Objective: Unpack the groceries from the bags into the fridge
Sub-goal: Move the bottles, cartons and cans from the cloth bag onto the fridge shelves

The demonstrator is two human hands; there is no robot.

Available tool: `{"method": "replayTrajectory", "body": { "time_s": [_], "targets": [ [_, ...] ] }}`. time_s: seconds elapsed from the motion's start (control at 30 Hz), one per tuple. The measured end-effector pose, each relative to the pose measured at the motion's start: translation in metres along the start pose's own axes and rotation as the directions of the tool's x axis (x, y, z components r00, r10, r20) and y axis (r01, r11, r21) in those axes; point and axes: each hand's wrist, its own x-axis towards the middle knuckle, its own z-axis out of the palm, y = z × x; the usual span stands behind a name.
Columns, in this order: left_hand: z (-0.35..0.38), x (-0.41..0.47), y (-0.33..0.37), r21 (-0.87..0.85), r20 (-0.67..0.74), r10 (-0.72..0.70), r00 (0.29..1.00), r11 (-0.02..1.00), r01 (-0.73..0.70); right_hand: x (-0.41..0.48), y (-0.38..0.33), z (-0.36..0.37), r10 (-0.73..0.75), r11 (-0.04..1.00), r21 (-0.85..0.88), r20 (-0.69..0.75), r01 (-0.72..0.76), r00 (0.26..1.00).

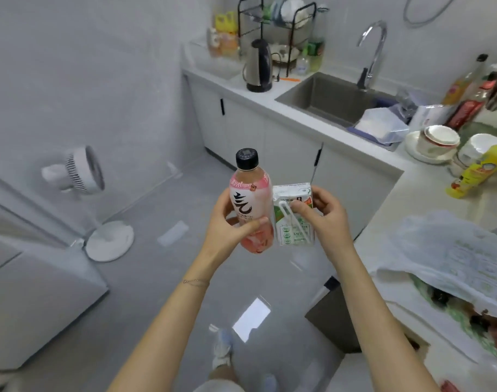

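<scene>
Both hands up at frame centre, each holding one item over the floor.

Left hand (230, 229): grasping the pink drink bottle (251, 205). The thumb lies across the lower label and the fingers wrap behind. Bottle is upright with a black cap on and pink liquid inside.

Right hand (327, 219): grasping the white-and-green juice carton (294, 222). The thumb presses the upper front face, the fingers are round the far side. A wrapped straw is stuck diagonally on the front.

The carton sits at the bottle's 3 o'clock, side by side. Can't tell whether they touch or are just beside each other.

Plastic bag (453, 258) at 4 o'clock lies slumped on the counter (428, 193), with more packaged goods visible in its mouth, too blurred to identify.

Rest of the scene:
- 9 o'clock: white pedestal fan (83, 171) on the floor.
- 8 o'clock: a large white unit (29, 292). Can't tell if it's the fridge.
- 12 o'clock: kettle (258, 66) on the counter, with a dish rack (278, 24) behind it.
- 1 o'clock: steel sink (326, 97) with its tap (374, 49).
- 2 o'clock: stacked bowls (439, 140), with a yellow bottle (479, 168) lying tilted near them.
- 6 o'clock: the person's shoe (221, 346).
</scene>
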Motion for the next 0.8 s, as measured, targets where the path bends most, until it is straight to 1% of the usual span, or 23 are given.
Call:
{"method": "replayTrajectory", "body": {
  "time_s": [0.1,0.2,0.3,0.4,0.5,0.67,0.8],
  "targets": [
    [-0.061,-0.024,0.009,0.021,-0.158,0.020,0.987,1.000,-0.017,-0.001,-0.013,0.066,-0.025,1.000,0.019,0.129,0.023,0.991],
    [-0.123,-0.056,0.015,0.036,-0.306,0.049,0.951,0.999,-0.039,-0.012,-0.024,0.133,-0.047,0.999,0.031,0.254,0.040,0.966],
    [-0.187,-0.093,0.018,0.060,-0.411,0.072,0.909,0.997,-0.052,-0.030,-0.035,0.204,-0.080,0.997,0.046,0.364,0.068,0.928],
    [-0.256,-0.135,0.019,0.091,-0.491,0.082,0.867,0.995,-0.042,-0.058,-0.045,0.278,-0.123,0.992,0.065,0.450,0.105,0.885],
    [-0.324,-0.178,0.023,0.118,-0.557,0.091,0.826,0.993,-0.030,-0.094,-0.056,0.352,-0.160,0.986,0.116,0.507,0.118,0.847],
    [-0.425,-0.253,0.037,0.191,-0.655,0.119,0.746,0.982,0.010,-0.154,-0.066,0.468,-0.163,0.983,0.163,0.602,0.080,0.782],
    [-0.490,-0.298,0.046,0.235,-0.729,0.149,0.668,0.971,0.039,-0.192,-0.075,0.546,-0.170,0.980,0.190,0.651,0.059,0.740]
  ]
}}
